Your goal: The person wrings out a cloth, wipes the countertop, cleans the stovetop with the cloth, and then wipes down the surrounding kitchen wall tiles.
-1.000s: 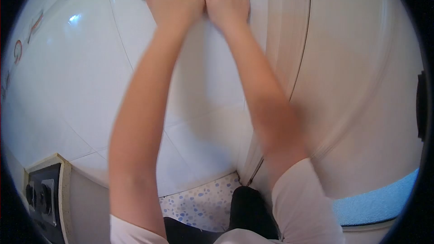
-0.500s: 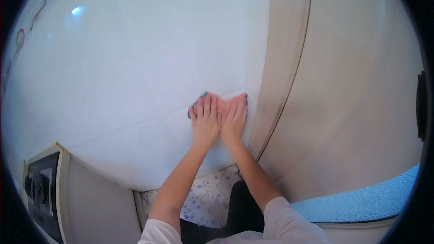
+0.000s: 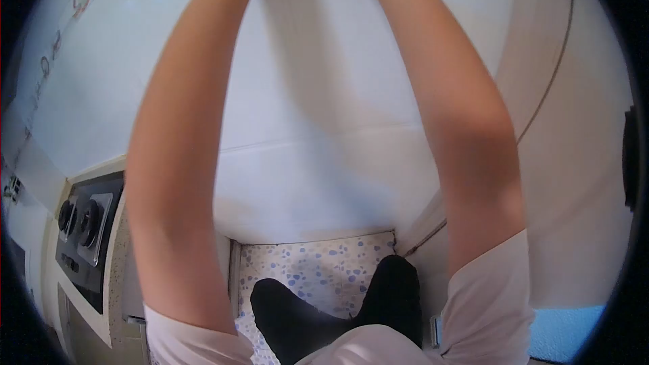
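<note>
Both of my forearms reach up along the white tiled wall and run out of the top of the head view. Neither my left hand nor my right hand shows, so what they hold or touch is hidden. The white tiled wall (image 3: 318, 88) lies between and behind the forearms, with a soft shadow down its middle.
A black stove (image 3: 88, 230) with burners sits in a counter at the left. Speckled floor (image 3: 304, 263) shows below the wall, around my dark-clad legs. At the right are a pale door-like panel (image 3: 581, 162) and a blue surface (image 3: 566, 332) low down.
Half a second ago both hands were low on the wall, pressed flat on a pink and grey cloth. The arms have since stretched upward, and the hands have left the view. The view has shifted too.
</note>
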The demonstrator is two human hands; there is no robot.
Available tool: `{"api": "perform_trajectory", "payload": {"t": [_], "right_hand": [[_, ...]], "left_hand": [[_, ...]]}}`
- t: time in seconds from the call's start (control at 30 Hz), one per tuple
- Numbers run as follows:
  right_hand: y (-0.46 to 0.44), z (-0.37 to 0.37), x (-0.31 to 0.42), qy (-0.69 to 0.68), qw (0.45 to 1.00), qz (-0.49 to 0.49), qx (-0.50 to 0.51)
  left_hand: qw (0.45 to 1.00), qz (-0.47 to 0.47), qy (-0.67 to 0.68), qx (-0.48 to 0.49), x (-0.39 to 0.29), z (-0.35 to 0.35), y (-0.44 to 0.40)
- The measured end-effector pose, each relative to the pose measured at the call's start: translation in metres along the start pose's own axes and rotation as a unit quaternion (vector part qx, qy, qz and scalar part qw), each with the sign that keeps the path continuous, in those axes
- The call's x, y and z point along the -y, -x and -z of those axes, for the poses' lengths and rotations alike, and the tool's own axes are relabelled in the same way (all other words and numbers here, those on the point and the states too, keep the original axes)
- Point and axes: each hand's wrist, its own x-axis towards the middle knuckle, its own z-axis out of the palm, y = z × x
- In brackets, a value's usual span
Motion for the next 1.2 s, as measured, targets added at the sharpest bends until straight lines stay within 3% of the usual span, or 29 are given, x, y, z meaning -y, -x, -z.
{"api": "perform_trajectory", "payload": {"t": [0.07, 0.17, 0.27, 0.33, 0.37, 0.47, 0.53, 0.63, 0.77, 0.9, 0.97, 1.1, 1.2], "right_hand": [[0.022, -0.002, 0.01, 0.015, 1.0, 0.001, 0.02], [0.11, 0.052, 0.027, -0.081, 0.974, -0.027, 0.211], [0.244, 0.083, 0.042, -0.073, 0.982, -0.007, 0.175], [0.34, 0.117, 0.055, -0.062, 0.964, -0.037, 0.255], [0.379, 0.132, 0.06, -0.056, 0.951, -0.032, 0.303], [0.44, 0.153, 0.079, -0.047, 0.94, -0.049, 0.335], [0.436, 0.15, 0.088, -0.031, 0.939, -0.062, 0.336], [0.383, 0.128, 0.093, -0.059, 0.965, -0.021, 0.256], [0.234, 0.068, 0.116, -0.056, 0.979, 0.035, 0.191], [0.069, -0.002, 0.15, -0.04, 0.997, 0.065, 0.032], [0.004, -0.023, 0.171, -0.017, 0.995, 0.031, 0.097], [-0.034, -0.036, 0.198, 0.037, 0.997, 0.014, 0.068], [0.008, -0.031, 0.198, -0.021, 0.996, 0.034, 0.075]], "left_hand": [[1.0, -0.001, -0.005, 0.021, 0.006, 0.008, 0.032], [0.997, -0.032, 0.056, 0.047, 0.019, 0.042, 0.129], [0.978, 0.018, 0.06, 0.199, 0.027, 0.079, 0.261], [0.965, 0.044, 0.095, 0.239, 0.029, 0.102, 0.36], [0.946, 0.059, 0.084, 0.308, 0.03, 0.113, 0.409], [0.945, 0.035, 0.064, 0.318, 0.039, 0.128, 0.485], [0.937, 0.049, 0.081, 0.336, 0.044, 0.134, 0.48], [0.959, 0.059, 0.096, 0.26, 0.061, 0.121, 0.423], [0.981, 0.015, 0.104, 0.162, 0.105, 0.087, 0.254], [0.997, -0.044, 0.062, 0.026, 0.156, 0.042, 0.085], [0.997, -0.001, 0.008, 0.074, 0.173, 0.035, 0.015], [0.999, 0.005, -0.002, 0.041, 0.197, 0.03, -0.022], [0.998, 0.017, 0.034, 0.044, 0.197, 0.043, 0.029]]}}
